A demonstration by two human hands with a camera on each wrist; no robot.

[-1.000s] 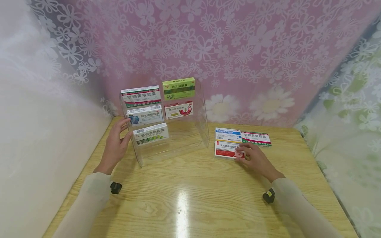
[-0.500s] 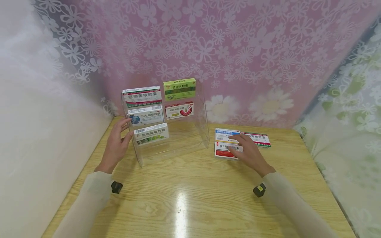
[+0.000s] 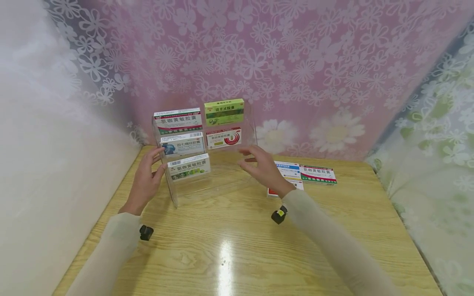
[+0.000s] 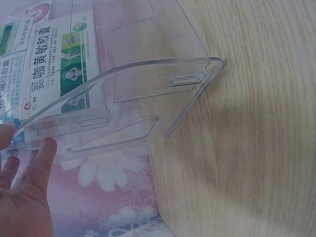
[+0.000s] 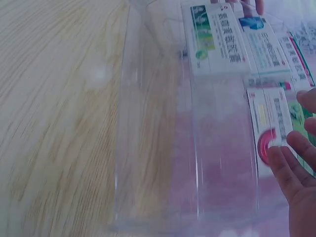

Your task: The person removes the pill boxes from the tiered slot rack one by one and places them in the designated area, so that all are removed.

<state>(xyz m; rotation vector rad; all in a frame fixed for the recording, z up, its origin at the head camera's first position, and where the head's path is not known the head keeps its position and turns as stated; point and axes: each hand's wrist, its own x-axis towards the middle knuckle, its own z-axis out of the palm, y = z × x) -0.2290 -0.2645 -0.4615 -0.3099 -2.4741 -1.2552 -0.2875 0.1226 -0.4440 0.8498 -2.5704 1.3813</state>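
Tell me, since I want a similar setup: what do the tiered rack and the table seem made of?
The rack looks like clear glossy acrylic; wood and boxes show through it. The table looks like light wood or wood-look laminate, grained, with a shiny glare.

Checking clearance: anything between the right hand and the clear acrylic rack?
Nothing visible. The right hand hovers, fingers spread, at the acrylic rack's right side; the loose medicine boxes lie behind it on the table.
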